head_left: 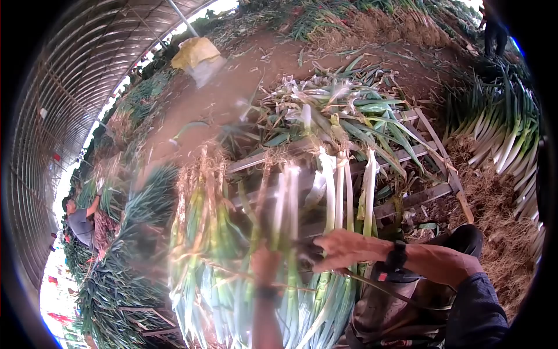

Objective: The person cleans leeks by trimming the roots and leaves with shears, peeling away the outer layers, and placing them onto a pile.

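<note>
Large green onions (197, 250) lie side by side across a wooden rack, with roots pointing away from me and leaves toward me. Several stalks at the right show clean white shafts (330, 192); those at the left keep brownish outer skins. My left hand (266, 264), smeared by motion, overlaps the stalks in the middle. To its right, my right hand (343, 250) has curled fingers at a dark, blurred object, which I cannot make out. A thin hose (378, 285) runs from below this hand toward my lap. A black watch (396, 256) is on the right wrist.
Beyond the rack's wooden slats (415, 195) lies a heap of stripped leaves (349, 104). Bundled green onions (505, 128) lie at the right, above a mass of roots (494, 215). At the left, a person (84, 221) sits beside piled green onions (116, 285). A yellow bag (196, 53) stands farther back.
</note>
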`<move>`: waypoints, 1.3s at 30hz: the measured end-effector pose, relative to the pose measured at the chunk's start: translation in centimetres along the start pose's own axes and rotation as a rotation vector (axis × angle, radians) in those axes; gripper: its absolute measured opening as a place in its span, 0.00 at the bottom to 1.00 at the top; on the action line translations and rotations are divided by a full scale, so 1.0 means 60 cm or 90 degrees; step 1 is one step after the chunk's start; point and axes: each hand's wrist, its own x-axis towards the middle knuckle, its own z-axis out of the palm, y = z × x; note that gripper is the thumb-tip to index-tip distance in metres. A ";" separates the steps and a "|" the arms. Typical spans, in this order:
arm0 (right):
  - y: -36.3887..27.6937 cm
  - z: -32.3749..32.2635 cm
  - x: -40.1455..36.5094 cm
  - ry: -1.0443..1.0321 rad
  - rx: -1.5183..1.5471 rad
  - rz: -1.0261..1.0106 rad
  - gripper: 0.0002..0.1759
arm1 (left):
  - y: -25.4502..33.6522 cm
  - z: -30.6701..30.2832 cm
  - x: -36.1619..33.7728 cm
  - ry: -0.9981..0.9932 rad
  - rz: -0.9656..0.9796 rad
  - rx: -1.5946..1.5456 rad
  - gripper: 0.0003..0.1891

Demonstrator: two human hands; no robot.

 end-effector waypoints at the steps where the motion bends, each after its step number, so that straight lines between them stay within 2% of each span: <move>1: 0.029 0.019 -0.008 0.000 0.030 -0.067 0.29 | -0.003 -0.003 0.001 0.000 0.014 -0.009 0.35; 2: 0.094 0.043 0.004 -0.047 -0.154 -0.071 0.30 | -0.006 -0.005 0.001 -0.010 0.017 -0.024 0.35; 9: 0.097 0.026 -0.003 0.108 -0.292 -0.046 0.32 | -0.038 -0.019 0.012 -0.065 0.053 -0.117 0.34; 11: 0.019 0.010 -0.018 0.078 -0.181 0.034 0.33 | -0.054 -0.016 0.019 -0.068 0.068 -0.152 0.33; 13: 0.035 0.015 -0.026 0.036 -0.090 0.018 0.33 | -0.075 -0.006 0.026 -0.045 0.090 -0.168 0.31; 14: 0.049 0.025 -0.019 -0.045 0.031 0.010 0.31 | -0.111 0.018 0.038 -0.041 0.080 -0.257 0.30; 15: 0.050 0.031 -0.021 -0.037 -0.007 -0.033 0.31 | -0.167 0.057 0.058 -0.036 0.069 -0.347 0.29; 17: 0.041 0.033 -0.030 -0.020 -0.066 -0.081 0.30 | -0.167 0.057 0.057 -0.042 0.065 -0.362 0.27; 19: 0.007 0.012 -0.035 -0.003 -0.089 -0.059 0.30 | -0.077 -0.013 0.024 -0.059 0.079 -0.211 0.25; 20: -0.017 -0.007 -0.034 0.005 -0.093 -0.032 0.30 | -0.080 -0.006 0.026 -0.048 0.086 -0.192 0.25; 23: 0.003 -0.010 -0.021 0.088 -0.151 -0.006 0.29 | -0.097 0.014 0.033 -0.043 0.091 -0.136 0.25; 25: -0.002 -0.014 -0.020 0.060 -0.152 0.032 0.31 | -0.100 0.019 0.031 -0.078 0.072 -0.105 0.26; 27: 0.010 -0.010 -0.020 0.014 -0.121 0.049 0.34 | -0.111 0.031 0.029 -0.083 0.068 -0.173 0.25; 29: 0.031 0.007 -0.022 -0.081 -0.001 0.075 0.37 | -0.128 0.046 0.029 -0.089 0.066 -0.240 0.24; 30: 0.024 0.011 -0.025 -0.102 -0.003 -0.036 0.37 | -0.133 0.049 0.027 -0.088 0.064 -0.274 0.24; 32: 0.009 0.011 -0.031 -0.130 -0.065 -0.054 0.38 | -0.145 0.052 0.023 -0.085 0.061 -0.342 0.25; 34: 0.044 0.022 -0.022 -0.122 -0.069 -0.053 0.38 | -0.150 0.051 0.011 -0.044 0.162 -0.359 0.25; 36: 0.075 0.027 -0.013 -0.094 -0.100 -0.064 0.38 | -0.141 0.047 0.004 -0.023 0.171 -0.377 0.24; 37: 0.074 0.024 -0.010 -0.071 -0.130 -0.075 0.38 | -0.112 0.033 -0.005 -0.023 0.129 -0.388 0.22; 39: 0.054 0.024 -0.018 -0.015 -0.132 -0.145 0.36 | -0.098 0.034 0.000 -0.021 0.090 -0.276 0.20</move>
